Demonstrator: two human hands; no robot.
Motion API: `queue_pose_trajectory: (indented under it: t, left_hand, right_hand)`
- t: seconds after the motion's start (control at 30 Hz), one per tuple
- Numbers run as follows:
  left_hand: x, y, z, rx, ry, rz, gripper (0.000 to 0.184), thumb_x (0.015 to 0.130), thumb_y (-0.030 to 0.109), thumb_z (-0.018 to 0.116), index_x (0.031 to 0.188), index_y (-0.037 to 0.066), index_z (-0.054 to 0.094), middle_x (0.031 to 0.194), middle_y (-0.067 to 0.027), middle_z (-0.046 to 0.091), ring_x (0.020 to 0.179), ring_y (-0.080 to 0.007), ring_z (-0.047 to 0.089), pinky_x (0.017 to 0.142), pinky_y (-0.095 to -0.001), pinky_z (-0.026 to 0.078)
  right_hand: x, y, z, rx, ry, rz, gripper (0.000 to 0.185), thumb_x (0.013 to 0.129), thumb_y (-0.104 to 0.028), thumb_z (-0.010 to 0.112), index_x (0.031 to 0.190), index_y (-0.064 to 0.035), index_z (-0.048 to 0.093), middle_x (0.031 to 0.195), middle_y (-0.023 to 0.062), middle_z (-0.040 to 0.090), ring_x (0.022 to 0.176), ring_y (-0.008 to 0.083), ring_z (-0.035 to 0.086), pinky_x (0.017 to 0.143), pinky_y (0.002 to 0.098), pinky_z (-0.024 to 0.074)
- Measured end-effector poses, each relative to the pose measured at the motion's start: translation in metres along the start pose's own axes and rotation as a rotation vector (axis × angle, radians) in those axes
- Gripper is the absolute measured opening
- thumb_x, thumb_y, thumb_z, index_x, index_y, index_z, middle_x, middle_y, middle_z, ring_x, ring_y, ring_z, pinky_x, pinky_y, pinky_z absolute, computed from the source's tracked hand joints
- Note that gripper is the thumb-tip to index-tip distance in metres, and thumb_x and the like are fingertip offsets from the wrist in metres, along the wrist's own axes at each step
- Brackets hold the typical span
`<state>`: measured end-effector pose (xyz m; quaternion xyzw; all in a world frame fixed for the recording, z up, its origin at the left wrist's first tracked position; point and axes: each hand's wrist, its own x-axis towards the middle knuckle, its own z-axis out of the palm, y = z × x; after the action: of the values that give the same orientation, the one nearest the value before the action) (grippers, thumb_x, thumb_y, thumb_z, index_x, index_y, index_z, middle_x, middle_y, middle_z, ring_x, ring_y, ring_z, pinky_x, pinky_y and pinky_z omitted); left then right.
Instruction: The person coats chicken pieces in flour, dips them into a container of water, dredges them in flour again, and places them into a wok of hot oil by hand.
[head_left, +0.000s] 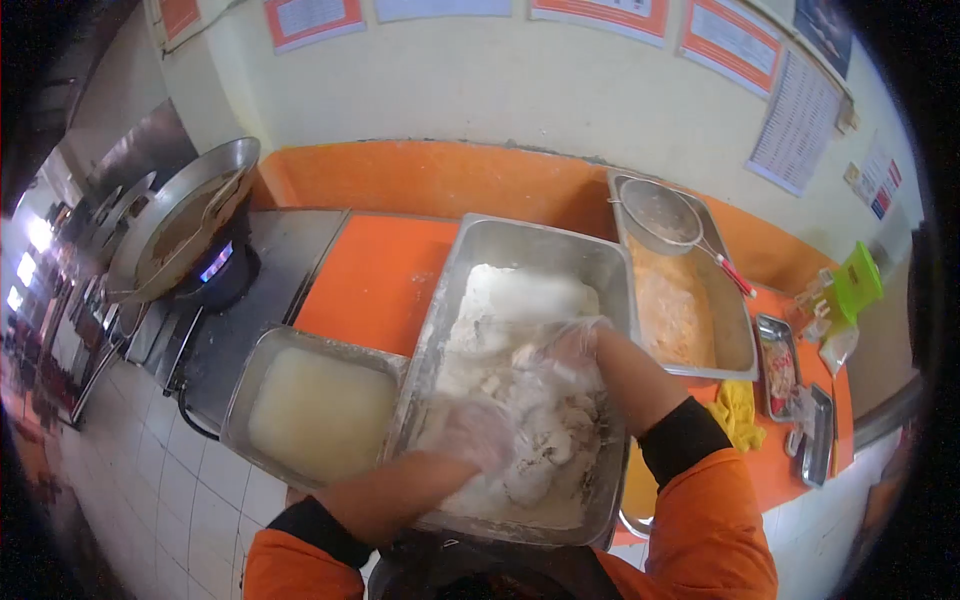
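A deep metal tray (620, 290) in the middle holds white flour (490, 300) and several flour-coated pieces (535, 470). Both my hands are inside it, in clear plastic gloves. My left hand (475, 432) is low over the tray's left part, among the floury pieces; motion blurs its fingers. Farther up on the right, my right hand (570, 355) touches or hovers over the coated pieces, its fingers smeared and partly covered by the loose glove. Whether either hand grips a piece cannot be made out.
A tray of cloudy liquid (320, 405) adjoins on the left, near a large wok (185, 225) on a stove. To the right are a tray of orange powder (680, 305), a strainer (660, 212), a yellow cloth (737, 415), small trays (778, 368) and a green container (857, 283).
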<state>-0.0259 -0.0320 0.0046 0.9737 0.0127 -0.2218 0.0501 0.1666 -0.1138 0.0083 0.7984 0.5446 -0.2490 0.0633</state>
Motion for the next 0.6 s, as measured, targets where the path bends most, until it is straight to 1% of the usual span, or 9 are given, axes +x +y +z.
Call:
queue_pose_trajectory:
  t: [0.03,0.1,0.2,0.3,0.4,0.47,0.5,0.57,0.6]
  left_hand:
    - [0.0,0.005,0.017,-0.007,0.037,0.01,0.02,0.069,0.014,0.051,0.08,0.003,0.063,0.079,-0.0115,0.062,0.076,-0.0204,0.061,0.063,-0.0364,0.048]
    - [-0.021,0.019,0.009,-0.008,0.057,0.137,0.018,0.067,0.012,0.053,0.077,0.003,0.063,0.079,-0.0131,0.061,0.076,-0.0234,0.06,0.061,-0.0356,0.048]
    - [-0.014,0.014,0.027,-0.203,0.091,0.159,0.018,0.064,0.01,0.054,0.078,0.003,0.062,0.075,-0.014,0.06,0.072,-0.0266,0.06,0.059,-0.0356,0.047]
    - [0.003,-0.005,0.058,-0.352,0.418,0.031,0.019,0.064,0.01,0.054,0.079,0.002,0.06,0.068,-0.0143,0.058,0.065,-0.0283,0.059,0.056,-0.0372,0.047]
    - [-0.002,-0.03,0.034,-0.233,0.663,0.032,0.02,0.063,0.012,0.054,0.08,0.003,0.06,0.061,-0.0139,0.056,0.06,-0.0294,0.057,0.054,-0.0397,0.045]
    - [0.004,-0.041,0.043,-0.396,0.674,-0.116,0.019,0.063,0.013,0.054,0.079,0.004,0.06,0.063,-0.0147,0.056,0.063,-0.0306,0.057,0.057,-0.0408,0.045]
    - [0.005,-0.043,0.044,-0.469,0.676,-0.187,0.019,0.063,0.013,0.054,0.079,0.004,0.059,0.064,-0.0151,0.056,0.065,-0.0312,0.057,0.058,-0.0414,0.044]
    - [0.005,-0.043,0.034,-0.318,0.523,-0.242,0.02,0.071,0.021,0.051,0.08,0.006,0.06,0.069,-0.0153,0.057,0.07,-0.0305,0.056,0.062,-0.0411,0.044]
    - [0.007,-0.042,0.031,-0.363,0.504,-0.302,0.02,0.072,0.022,0.051,0.08,0.007,0.06,0.071,-0.0155,0.057,0.072,-0.0303,0.056,0.064,-0.0405,0.044]
  right_hand:
    - [0.017,0.017,0.003,0.035,0.033,0.044,0.029,0.066,-0.017,0.06,0.093,-0.0072,0.06,0.086,0.0145,0.059,0.076,0.0264,0.057,0.066,0.0337,0.0465]
    - [0.055,0.05,0.02,0.046,0.109,0.116,0.03,0.066,-0.017,0.061,0.095,-0.0071,0.059,0.087,0.0146,0.059,0.077,0.0266,0.057,0.067,0.0342,0.0463]
    - [0.115,0.08,0.053,0.049,0.176,0.164,0.032,0.066,-0.017,0.061,0.097,-0.0068,0.058,0.089,0.0148,0.058,0.079,0.0269,0.057,0.068,0.035,0.0461]
    - [0.164,0.08,0.081,0.08,0.177,0.116,0.034,0.066,-0.017,0.061,0.099,-0.0066,0.057,0.091,0.015,0.058,0.08,0.0272,0.056,0.069,0.0357,0.0458]
    - [0.19,0.059,0.097,0.188,0.106,-0.043,0.036,0.066,-0.016,0.061,0.101,-0.0063,0.056,0.093,0.0153,0.057,0.081,0.0276,0.056,0.07,0.0364,0.0455]
    - [0.194,0.05,0.093,0.412,-0.009,-0.21,0.038,0.066,-0.016,0.061,0.102,-0.0062,0.055,0.094,0.0154,0.057,0.082,0.0278,0.056,0.07,0.0369,0.0453]
    - [0.19,0.045,0.091,0.608,-0.079,-0.32,0.038,0.066,-0.016,0.061,0.103,-0.0061,0.055,0.094,0.0155,0.057,0.083,0.0279,0.056,0.07,0.0372,0.0453]
    - [0.182,0.033,0.095,1.059,-0.2,-0.571,0.04,0.066,-0.016,0.061,0.104,-0.0059,0.054,0.096,0.0156,0.056,0.084,0.0281,0.055,0.071,0.0377,0.0451]
    - [0.181,0.02,0.094,0.941,-0.247,-0.56,0.038,0.067,-0.017,0.06,0.103,-0.0055,0.054,0.095,0.0159,0.056,0.084,0.0278,0.055,0.071,0.0377,0.045]
